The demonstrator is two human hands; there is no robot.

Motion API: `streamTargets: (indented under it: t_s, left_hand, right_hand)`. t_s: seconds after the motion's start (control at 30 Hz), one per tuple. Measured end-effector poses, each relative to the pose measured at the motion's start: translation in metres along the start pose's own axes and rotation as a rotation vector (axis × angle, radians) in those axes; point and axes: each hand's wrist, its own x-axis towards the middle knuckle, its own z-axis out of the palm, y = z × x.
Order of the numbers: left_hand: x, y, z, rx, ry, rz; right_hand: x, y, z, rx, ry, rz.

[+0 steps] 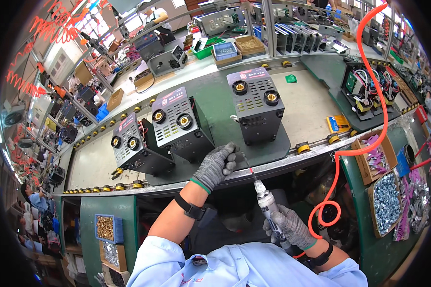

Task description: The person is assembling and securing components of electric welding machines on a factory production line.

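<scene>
My right hand [292, 226], in a grey knit glove, is wrapped round a silver pneumatic screwdriver [268, 203] whose long thin bit points up and away from me. Close to the bit's tip is my gloved left hand [217, 166], its fingers curled and pinched; anything between them is too small to make out. Just beyond my hands a black metal machine case [257, 107] stands upright, two round brass-centred sockets on its front. To its left are a second such case [182, 126] and a third case [141, 148] with wires at its open side.
A red air hose [337, 167] loops down at the right. An opened unit [368, 91] with exposed parts sits farther right on the roller line. Boxes of blue-silver clips [387, 203] and purple parts [374, 158] flank me at right, a bin of brass fittings [108, 227] at left.
</scene>
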Motion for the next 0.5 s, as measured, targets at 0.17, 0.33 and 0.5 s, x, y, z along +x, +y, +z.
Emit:
streamTargets:
  t_s: [0.17,0.33,0.5]
  left_hand:
    - [-0.006,0.001,0.008,0.016,0.053,0.111]
    - [-0.013,0.007,0.010,0.054,-0.029,0.097]
    - [-0.016,0.010,0.016,0.056,0.011,0.106]
  right_hand:
    - [0.005,-0.003,-0.001,-0.028,0.027,0.011]
    - [0.010,-0.007,0.008,-0.070,0.001,-0.009]
    - [0.010,-0.008,0.014,-0.061,-0.004,0.000]
